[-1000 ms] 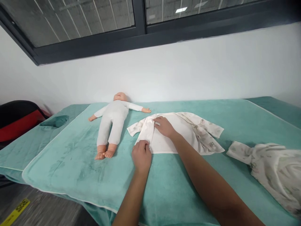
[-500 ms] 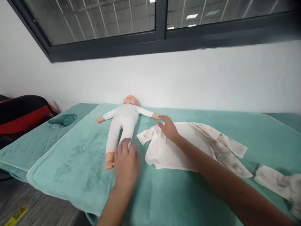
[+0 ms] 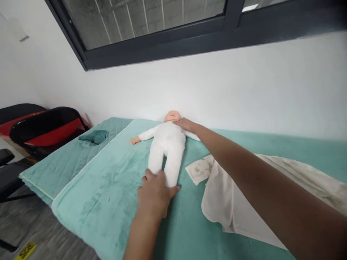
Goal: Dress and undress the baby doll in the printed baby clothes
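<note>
A baby doll point(image 3: 169, 139) in a white long-sleeved suit lies on its back on the green bedding, head towards the wall. My left hand point(image 3: 154, 193) lies over its lower legs, thumb on one side and fingers curled round the other; the feet are hidden beneath it. At the doll's shoulder, close to the neck, my right hand point(image 3: 187, 124) takes hold, its fingertips partly out of sight. Under my right forearm a white baby top point(image 3: 219, 202) with a patterned sleeve point(image 3: 200, 169) is spread flat, inside face up.
The green quilted bedding point(image 3: 89, 195) runs along the white wall below a dark window frame point(image 3: 162, 41). A small green cushion-like piece point(image 3: 93, 138) lies at the left. Red and black chairs point(image 3: 51, 128) stand beyond the left edge.
My right hand has moved from above the baby top to the doll's shoulder. My left hand has come down onto the doll's legs. The view has shifted left.
</note>
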The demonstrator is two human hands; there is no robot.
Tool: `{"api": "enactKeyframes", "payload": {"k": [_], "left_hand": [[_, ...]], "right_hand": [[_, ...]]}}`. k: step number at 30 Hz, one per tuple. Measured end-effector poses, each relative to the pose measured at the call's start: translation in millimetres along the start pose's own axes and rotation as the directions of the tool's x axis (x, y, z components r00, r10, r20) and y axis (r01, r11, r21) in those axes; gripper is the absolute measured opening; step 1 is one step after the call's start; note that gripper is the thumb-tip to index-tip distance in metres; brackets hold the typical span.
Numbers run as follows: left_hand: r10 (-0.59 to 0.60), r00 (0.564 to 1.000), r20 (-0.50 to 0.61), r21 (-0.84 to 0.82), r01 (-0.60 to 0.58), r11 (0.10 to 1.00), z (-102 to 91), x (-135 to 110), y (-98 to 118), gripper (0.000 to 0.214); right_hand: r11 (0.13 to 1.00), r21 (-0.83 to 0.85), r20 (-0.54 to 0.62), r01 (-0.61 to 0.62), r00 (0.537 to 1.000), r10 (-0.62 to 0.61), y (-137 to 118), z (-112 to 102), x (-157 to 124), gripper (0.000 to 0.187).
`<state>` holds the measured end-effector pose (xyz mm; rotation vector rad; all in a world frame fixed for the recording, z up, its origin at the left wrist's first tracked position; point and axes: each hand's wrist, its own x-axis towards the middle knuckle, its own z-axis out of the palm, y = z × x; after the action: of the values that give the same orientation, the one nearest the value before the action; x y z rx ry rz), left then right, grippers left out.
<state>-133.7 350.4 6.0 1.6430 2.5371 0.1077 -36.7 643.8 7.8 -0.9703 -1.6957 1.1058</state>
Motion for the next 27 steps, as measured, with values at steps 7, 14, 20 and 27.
{"api": "enactKeyframes", "payload": {"k": [7, 14, 20, 27], "left_hand": [[-0.012, 0.999, -0.034, 0.070, 0.014, 0.997, 5.2, 5, 13, 0.049], [0.072, 0.997, 0.041, 0.018, -0.073, 0.997, -17.6, -19, 15, 0.047], [0.192, 0.981, -0.027, -0.041, -0.193, 0.980, -35.6, -87, 58, 0.042], [0.302, 0.953, 0.001, -0.167, -0.298, 0.940, -21.5, -175, 127, 0.040]], "right_hand": [[0.999, 0.026, 0.299, -0.022, 0.954, 0.014, -9, -7, 10, 0.024], [1.000, -0.005, 0.371, -0.012, 0.928, 0.013, -45, -35, -15, 0.043], [0.990, -0.134, 0.376, -0.047, 0.922, 0.095, -88, -119, -71, 0.055], [0.961, -0.259, 0.291, -0.092, 0.942, 0.169, -107, -219, -175, 0.049]]}}
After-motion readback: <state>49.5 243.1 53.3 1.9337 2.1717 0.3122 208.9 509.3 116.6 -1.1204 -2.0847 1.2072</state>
